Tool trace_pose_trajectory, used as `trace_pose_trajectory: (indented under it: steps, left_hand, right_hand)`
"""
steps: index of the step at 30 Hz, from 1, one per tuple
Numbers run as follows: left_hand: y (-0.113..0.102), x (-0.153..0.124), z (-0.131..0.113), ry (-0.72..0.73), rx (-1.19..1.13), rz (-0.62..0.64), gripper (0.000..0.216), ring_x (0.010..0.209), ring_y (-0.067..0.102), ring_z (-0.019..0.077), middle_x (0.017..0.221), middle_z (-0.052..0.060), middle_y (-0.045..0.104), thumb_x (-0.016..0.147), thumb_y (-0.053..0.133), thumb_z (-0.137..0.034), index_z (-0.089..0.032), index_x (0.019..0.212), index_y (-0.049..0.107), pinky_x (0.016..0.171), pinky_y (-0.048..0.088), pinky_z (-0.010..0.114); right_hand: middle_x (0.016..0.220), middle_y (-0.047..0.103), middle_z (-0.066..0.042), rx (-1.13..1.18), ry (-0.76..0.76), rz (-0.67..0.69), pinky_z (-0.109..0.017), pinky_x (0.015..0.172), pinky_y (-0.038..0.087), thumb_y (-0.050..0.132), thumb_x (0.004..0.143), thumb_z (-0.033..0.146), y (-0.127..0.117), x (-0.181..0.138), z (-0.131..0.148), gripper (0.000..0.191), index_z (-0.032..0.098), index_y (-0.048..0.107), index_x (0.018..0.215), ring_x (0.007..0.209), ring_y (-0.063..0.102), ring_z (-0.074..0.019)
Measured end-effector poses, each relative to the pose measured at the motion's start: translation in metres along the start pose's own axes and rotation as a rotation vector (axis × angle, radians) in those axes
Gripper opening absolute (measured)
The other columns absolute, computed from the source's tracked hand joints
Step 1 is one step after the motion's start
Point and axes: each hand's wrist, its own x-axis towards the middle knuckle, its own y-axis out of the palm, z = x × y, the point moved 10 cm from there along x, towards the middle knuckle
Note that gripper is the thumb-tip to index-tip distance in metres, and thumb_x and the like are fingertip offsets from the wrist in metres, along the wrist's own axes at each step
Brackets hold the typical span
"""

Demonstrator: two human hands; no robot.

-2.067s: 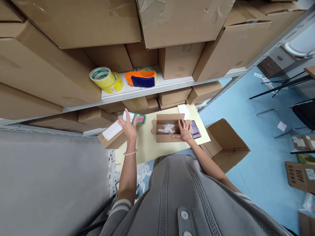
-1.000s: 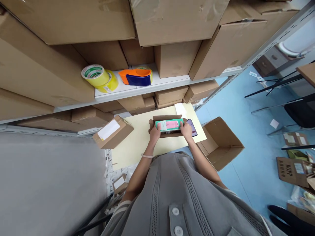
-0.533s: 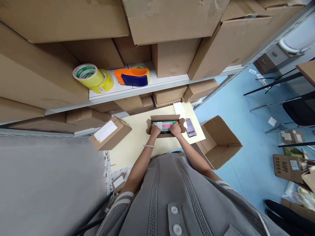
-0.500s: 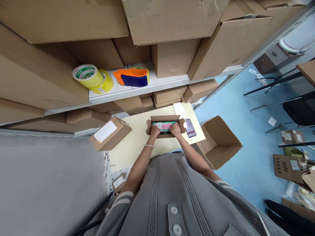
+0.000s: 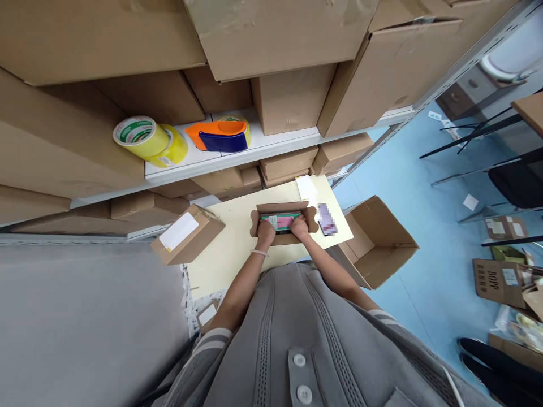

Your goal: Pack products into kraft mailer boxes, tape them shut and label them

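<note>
Head view: green packet (image 5: pixel 282 220) held between left hand (image 5: pixel 266 232), right hand (image 5: pixel 299 228).

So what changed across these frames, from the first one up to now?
The left hand carried the green and pink packet from over the labelled box across to the open carton; the right hand took hold too, and both pushed it down inside. The labelled box, the phone and the tape rolls stayed put.
</note>
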Motion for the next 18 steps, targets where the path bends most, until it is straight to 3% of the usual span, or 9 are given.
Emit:
trace_pose_trajectory:
  steps: [4,7,11,15,18]
  left_hand:
    - [-0.009,-0.018,-0.007,-0.043,0.115,-0.033,0.033,0.104,0.068,0.0363,0.113,0.029,0.065,0.095,0.039,-0.006,0.003,0.118,0.061,0.082,0.056,0.047]
    - [-0.024,-0.038,-0.022,0.053,0.155,-0.075,0.041,0.115,0.064,0.0335,0.123,0.024,0.063,0.095,0.03,-0.002,-0.005,0.122,0.061,0.089,0.054,0.045]
    - [-0.064,-0.07,-0.033,0.298,0.163,-0.225,0.037,0.118,0.061,0.0304,0.126,0.017,0.063,0.098,0.034,-0.012,-0.013,0.122,0.062,0.096,0.052,0.045]
    - [-0.106,-0.093,-0.005,0.387,0.031,-0.38,0.039,0.132,0.051,0.0287,0.141,0.015,0.055,0.098,0.037,-0.017,-0.015,0.129,0.059,0.111,0.042,0.045]
    - [-0.113,-0.093,0.033,0.33,-0.103,-0.365,0.053,0.143,0.04,0.0249,0.154,0.012,0.044,0.093,0.035,-0.007,-0.015,0.145,0.046,0.118,0.035,0.042]
  right_hand:
    - [0.132,0.052,-0.038,-0.004,-0.016,-0.031,-0.041,0.099,0.048,0.043,0.092,0.01,-0.005,-0.006,0.001,0.051,-0.011,0.037,0.139,0.124,0.058,-0.0344]
    - [0.132,0.05,-0.039,-0.016,-0.041,-0.062,-0.041,0.099,0.049,0.043,0.091,0.009,-0.01,-0.013,0.007,0.053,-0.012,0.036,0.14,0.125,0.056,-0.0351]
    - [0.138,0.048,-0.033,-0.039,-0.166,-0.143,-0.042,0.104,0.046,0.042,0.088,0.005,-0.029,-0.03,0.019,0.057,-0.005,0.036,0.145,0.129,0.052,-0.0334]
    - [0.14,0.049,-0.024,0.047,-0.544,-0.342,-0.046,0.107,0.044,0.047,0.089,0.014,-0.078,-0.068,0.033,0.056,0.006,0.042,0.144,0.13,0.049,-0.0326]
    - [0.141,0.05,-0.016,0.216,-0.733,-0.466,-0.046,0.11,0.042,0.043,0.094,0.022,-0.115,-0.094,0.013,0.05,0.016,0.044,0.144,0.131,0.048,-0.0277]
